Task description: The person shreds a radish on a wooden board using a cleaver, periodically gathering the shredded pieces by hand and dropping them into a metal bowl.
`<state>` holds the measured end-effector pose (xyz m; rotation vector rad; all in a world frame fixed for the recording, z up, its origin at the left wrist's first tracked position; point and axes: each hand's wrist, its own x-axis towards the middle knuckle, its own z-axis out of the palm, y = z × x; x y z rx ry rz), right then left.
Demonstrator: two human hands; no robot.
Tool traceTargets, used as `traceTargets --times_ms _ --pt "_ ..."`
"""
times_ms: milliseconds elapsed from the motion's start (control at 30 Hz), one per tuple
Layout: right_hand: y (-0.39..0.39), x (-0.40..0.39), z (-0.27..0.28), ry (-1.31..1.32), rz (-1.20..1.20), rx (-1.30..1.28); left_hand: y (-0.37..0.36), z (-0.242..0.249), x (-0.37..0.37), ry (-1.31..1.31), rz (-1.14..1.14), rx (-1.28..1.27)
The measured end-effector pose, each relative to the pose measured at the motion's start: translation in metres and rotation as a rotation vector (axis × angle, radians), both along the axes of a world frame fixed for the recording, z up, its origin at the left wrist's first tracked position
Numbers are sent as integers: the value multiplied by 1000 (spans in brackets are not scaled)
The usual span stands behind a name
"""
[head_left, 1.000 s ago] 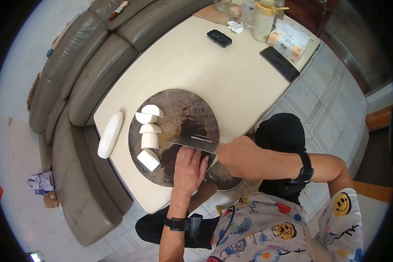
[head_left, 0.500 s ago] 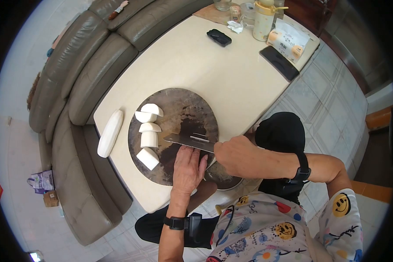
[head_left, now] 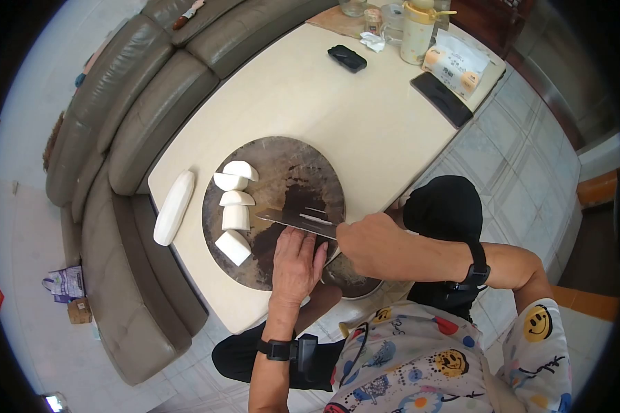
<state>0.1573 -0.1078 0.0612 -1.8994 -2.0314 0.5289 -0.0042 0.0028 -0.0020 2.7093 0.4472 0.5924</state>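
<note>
- Sofa (head_left: 127,138) on the left, runs alongside the table (head_left: 269,89). Limits room on that side.
- Whole white vegetable (head_left: 175,208): peeled-looking, lying on the table's left end, apart from the board. Lower tip overlaps the table edge in this view.
- Five white pieces (head_left: 236,218): loose column down the board's left part, near its rim; top two touching. Room between them and the left hand.
- Round board (head_left: 275,153): strip of tabletop on its left, wide tabletop above it. Lower-right rim sits near the table edge, partly hidden by the hands.
- Left hand (head_left: 297,260): palm down over the board's lower part, fingers together and bent, thumb spread right. Can't tell if anything's gripped underneath.
- Knife (head_left: 300,224): broad blade over the board, tip pointing left, short of the pieces. Left fingertips touching or just beside the blade, can't tell which.
- Black pouch (head_left: 347,59): far tabletop, well apart from the blade.
- Right hand (head_left: 370,244): fingers wrapped tight round the knife handle, out past the board's right rim.
- Yellow-topped cup (head_left: 415,38), phone (head_left: 441,100), tissue pack (head_left: 458,63): far right end, well apart from both hands. Phone lies right along the edge.
</note>
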Motion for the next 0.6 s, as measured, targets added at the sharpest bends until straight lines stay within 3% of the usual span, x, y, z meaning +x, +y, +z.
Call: traceTargets --times_ms 333,600 --pt "17 -3 -16 50 -22 106 -1 2 0 -22 8 21" --pt "1 3 -2 20 0 -10 -1 -1 0 -56 15 22"
